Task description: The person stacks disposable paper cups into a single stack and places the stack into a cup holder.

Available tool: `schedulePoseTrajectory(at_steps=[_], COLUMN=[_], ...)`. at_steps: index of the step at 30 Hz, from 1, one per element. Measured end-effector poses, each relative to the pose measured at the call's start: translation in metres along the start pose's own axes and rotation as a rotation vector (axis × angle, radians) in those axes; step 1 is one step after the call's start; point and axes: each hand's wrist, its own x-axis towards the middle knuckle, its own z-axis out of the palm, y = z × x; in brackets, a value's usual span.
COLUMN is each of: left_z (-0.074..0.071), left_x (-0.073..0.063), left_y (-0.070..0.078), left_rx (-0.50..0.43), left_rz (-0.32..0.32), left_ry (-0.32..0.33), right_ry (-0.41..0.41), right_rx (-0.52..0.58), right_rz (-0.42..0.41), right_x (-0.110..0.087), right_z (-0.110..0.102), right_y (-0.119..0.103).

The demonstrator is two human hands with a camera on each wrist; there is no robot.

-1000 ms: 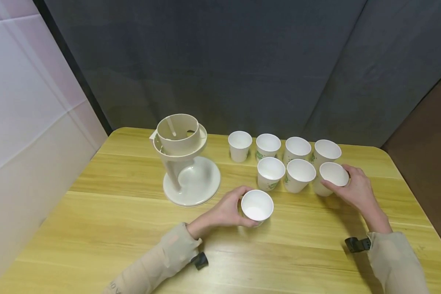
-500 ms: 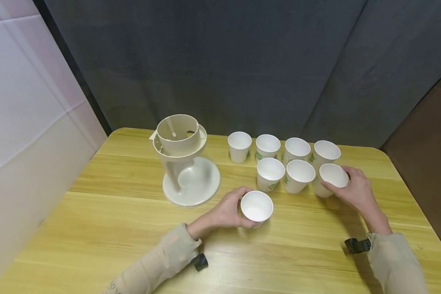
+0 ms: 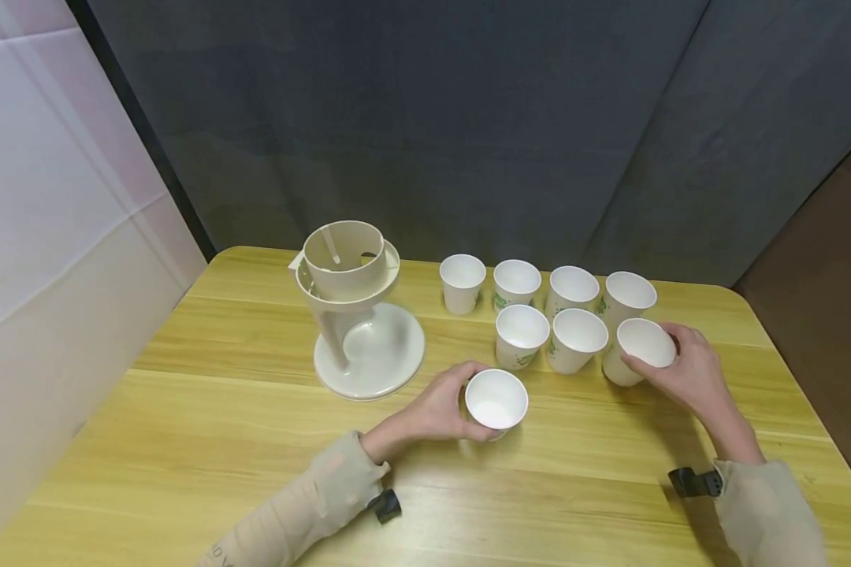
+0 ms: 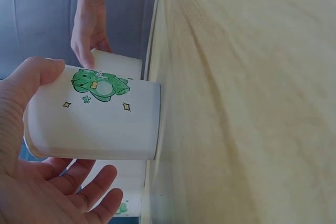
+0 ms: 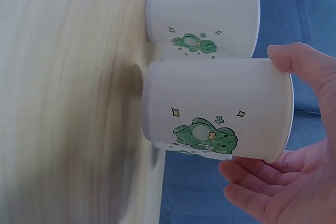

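My left hand (image 3: pixel 440 405) grips a white paper cup (image 3: pixel 496 399) in front of the rows, thumb on one side and fingers on the other. This cup (image 4: pixel 100 114) is upright, with a printed green bear facing the left wrist camera. At the right end of the front row, my right hand (image 3: pixel 691 368) holds another white paper cup (image 3: pixel 644 345) near its rim. The right wrist view shows the same bear print on that cup (image 5: pixel 215 106); I cannot tell whether its base touches the table. Beside it stand two more front-row cups, one of them a paper cup (image 3: pixel 579 331).
A back row of several paper cups (image 3: pixel 462 272) stands along the table's far side. Left of them is a cream plastic stand (image 3: pixel 351 272) with a ring-shaped holder and a round base (image 3: pixel 386 354). The wooden table (image 3: pixel 255 457) ends at a dark curtain (image 3: pixel 411 126).
My right hand has drawn its cup slightly toward me, widening the gap to the cup behind it. The left hand and its cup stay practically where they were.
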Motion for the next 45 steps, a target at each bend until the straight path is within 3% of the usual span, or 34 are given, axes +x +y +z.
schedulePoseTrajectory(at_steps=[32, 45], left_z=[0.002, 0.002], left_x=[0.001, 0.001], left_y=[-0.001, 0.0], left_rx=[-0.017, 0.007], left_rz=[0.073, 0.039], left_ry=[0.01, 0.004], right_ry=[0.067, 0.071], right_rx=[0.039, 0.043], right_rz=[-0.13, -0.169], right_x=[-0.037, -0.047], right_z=[-0.014, -0.017], right_y=[-0.023, -0.034])
